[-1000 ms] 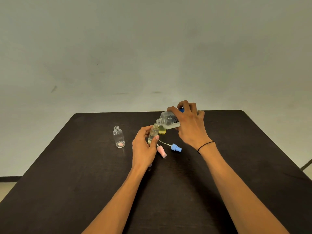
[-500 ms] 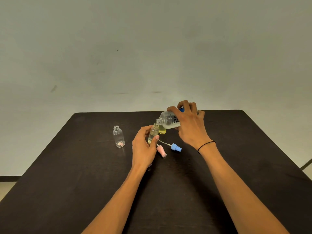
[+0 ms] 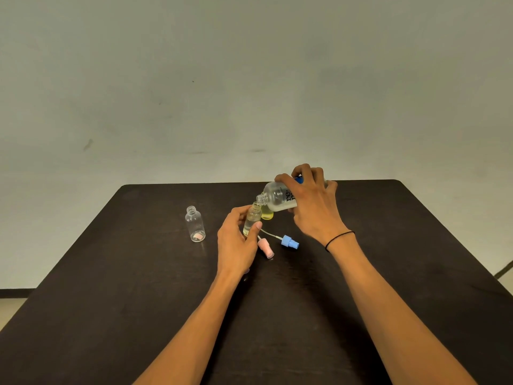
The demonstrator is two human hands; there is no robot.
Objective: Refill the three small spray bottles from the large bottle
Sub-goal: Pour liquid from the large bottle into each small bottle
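Your right hand (image 3: 311,207) wraps its fingers and thumb round the large bottle (image 3: 277,196), a frosted, rounded cylinder with dark lettering on its side. You hold it tipped almost flat, its ribbed open neck pointing left and just above the mouth of the small spray bottle (image 3: 252,220). That small bottle is clear, slim and round-shouldered, slightly tilted, with pale yellow liquid in its lower part. Your left hand (image 3: 236,243) grips it, the thumb pressed on its front and the fingers curled behind it.

You have three small bottles in sight. The second (image 3: 267,213) stands just behind the held one, under the large bottle, and shows yellow liquid; most of it is hidden. The third (image 3: 195,224) stands upright well to the left, clear plastic with a threaded open neck and something pinkish at its base.

Two spray tops lie on the table (image 3: 111,273), a dark, matte, smooth slab with rounded far corners. The pink one (image 3: 265,248) lies just right of your left hand. The blue one (image 3: 289,242), with a thin white dip tube, lies beside it, below your right hand. A thin black band (image 3: 338,238) circles your right wrist.
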